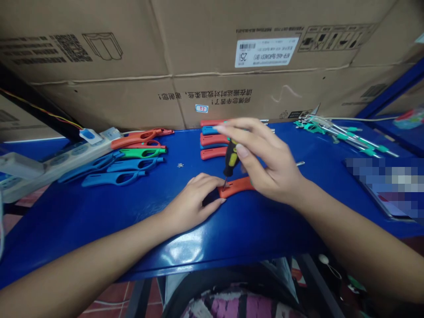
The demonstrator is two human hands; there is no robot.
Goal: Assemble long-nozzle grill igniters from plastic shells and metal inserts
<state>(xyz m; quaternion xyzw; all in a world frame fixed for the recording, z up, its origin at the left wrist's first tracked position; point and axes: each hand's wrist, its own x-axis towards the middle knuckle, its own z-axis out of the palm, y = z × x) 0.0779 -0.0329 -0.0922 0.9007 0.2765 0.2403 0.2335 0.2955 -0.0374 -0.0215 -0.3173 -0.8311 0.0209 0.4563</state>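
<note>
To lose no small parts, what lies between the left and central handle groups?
In the head view, tiny silvery pieces lie there on the table.

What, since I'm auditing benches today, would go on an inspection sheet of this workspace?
Surface: glossy blue tabletop, reflecting light.
Work items: orange handle; black-and-yellow screwdriver, tip at the handle's left end.
Clutter: coloured handles beside the power strip; red and blue pieces behind; tiny metal pieces, apparently screws; green-and-metal rods at right.
Hands: left hand pinches the orange handle's end; right hand grips the screwdriver.
Cables: red-and-yellow wires reach a white plug on the power strip.
Surroundings: printed cardboard behind; tiled floor below.
</note>
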